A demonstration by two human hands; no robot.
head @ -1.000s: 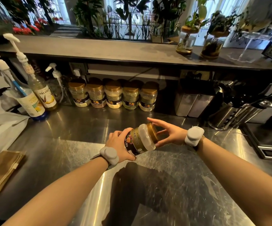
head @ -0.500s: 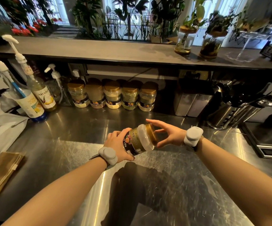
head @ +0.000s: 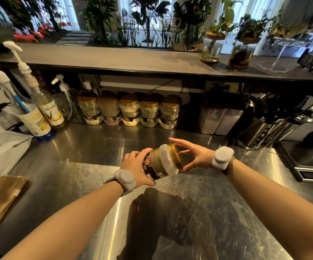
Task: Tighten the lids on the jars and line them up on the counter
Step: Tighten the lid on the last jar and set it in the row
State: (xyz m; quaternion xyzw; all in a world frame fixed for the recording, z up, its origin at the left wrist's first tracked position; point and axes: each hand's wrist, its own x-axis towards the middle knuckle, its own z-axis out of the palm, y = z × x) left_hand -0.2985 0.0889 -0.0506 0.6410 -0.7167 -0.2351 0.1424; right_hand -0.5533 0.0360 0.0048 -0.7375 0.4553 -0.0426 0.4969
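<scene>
A clear plastic jar [head: 162,162] with a black and gold label is held tilted above the steel counter [head: 88,147], its gold lid [head: 177,156] pointing right. My left hand [head: 138,168] is wrapped around the jar's base end. My right hand [head: 195,155] has its fingers spread around the lid, thumb below and index finger above, touching its rim. Several matching jars with gold lids [head: 129,111] stand side by side in a row against the back wall under the shelf.
Syrup pump bottles [head: 45,109] stand at the back left beside a white bag [head: 3,149] and folded brown paper [head: 2,197]. Metal canisters [head: 219,119], a steel utensil holder [head: 264,132] and a scale [head: 309,164] are on the right. A shelf with plants runs above.
The jar stays in both hands at nearly the same spot. My right hand's fingers have shifted slightly around the lid, and the view has tipped a little.
</scene>
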